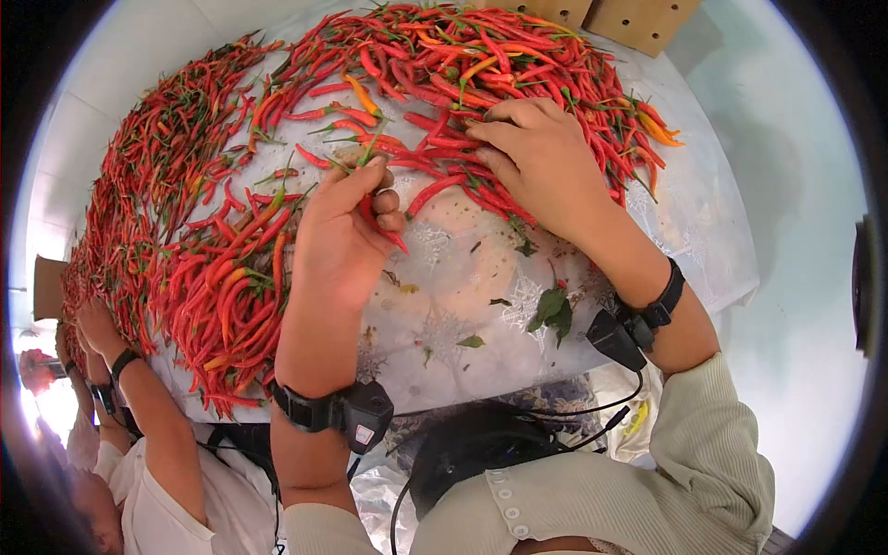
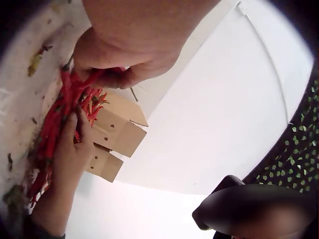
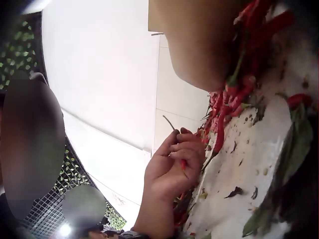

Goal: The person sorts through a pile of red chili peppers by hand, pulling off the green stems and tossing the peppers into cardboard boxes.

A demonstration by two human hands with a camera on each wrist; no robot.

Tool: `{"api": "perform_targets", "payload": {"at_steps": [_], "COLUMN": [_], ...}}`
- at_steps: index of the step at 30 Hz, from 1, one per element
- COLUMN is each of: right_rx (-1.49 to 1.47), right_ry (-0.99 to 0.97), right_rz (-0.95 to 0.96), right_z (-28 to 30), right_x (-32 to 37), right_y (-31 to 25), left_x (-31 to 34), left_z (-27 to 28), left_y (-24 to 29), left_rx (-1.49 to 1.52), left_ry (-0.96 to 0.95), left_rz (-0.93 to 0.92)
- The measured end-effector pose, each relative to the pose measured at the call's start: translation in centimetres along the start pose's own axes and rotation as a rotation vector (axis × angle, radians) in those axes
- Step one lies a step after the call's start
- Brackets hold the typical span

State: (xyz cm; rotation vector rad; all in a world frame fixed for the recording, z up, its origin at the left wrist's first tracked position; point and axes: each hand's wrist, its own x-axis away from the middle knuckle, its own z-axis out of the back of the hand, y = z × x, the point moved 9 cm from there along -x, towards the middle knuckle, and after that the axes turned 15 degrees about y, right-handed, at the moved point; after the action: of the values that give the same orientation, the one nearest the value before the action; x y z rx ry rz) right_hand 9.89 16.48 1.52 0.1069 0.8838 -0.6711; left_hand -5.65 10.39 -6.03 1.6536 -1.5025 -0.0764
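My left hand [image 1: 342, 236] pinches a red chili pepper [image 1: 381, 225], its green stem poking up past the fingertips and its red tip showing below the curled fingers. The right wrist view also shows that pepper's red end [image 3: 183, 164] under the fingers. To the right, my right hand [image 1: 546, 166] reaches over the near edge of a big heap of red chilies [image 1: 444, 79], fingers spread and touching peppers. In the left wrist view its fingers lie fairly straight against the chilies. A second pile of chilies [image 1: 217, 314] lies left of my left forearm.
A white patterned plastic cover [image 1: 435, 314] lies over the table, with green leaves [image 1: 552, 312] and scraps on it. Cardboard boxes [image 1: 638, 23] stand at the far edge. Another person's arm [image 1: 153, 393] reaches to the heap at the left. A cable [image 1: 592, 404] hangs by my right wrist.
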Motion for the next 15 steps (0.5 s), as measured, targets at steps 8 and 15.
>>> {"api": "perform_targets", "payload": {"at_steps": [8,15], "right_rx": [0.035,-0.062], "right_ry": [-0.018,0.215], "right_rz": [-0.039,-0.086], "right_z": [0.0,2.5], "right_x": [0.0,-1.1], "right_y": [0.3,0.1], "left_x": [-0.2,0.4], "left_z": [-0.1,-1.2], "left_y": [-0.6,-0.7], "left_rx": [0.013,-0.066], "left_ry": [0.014,-0.01], "left_rz": [0.054,0.014]}}
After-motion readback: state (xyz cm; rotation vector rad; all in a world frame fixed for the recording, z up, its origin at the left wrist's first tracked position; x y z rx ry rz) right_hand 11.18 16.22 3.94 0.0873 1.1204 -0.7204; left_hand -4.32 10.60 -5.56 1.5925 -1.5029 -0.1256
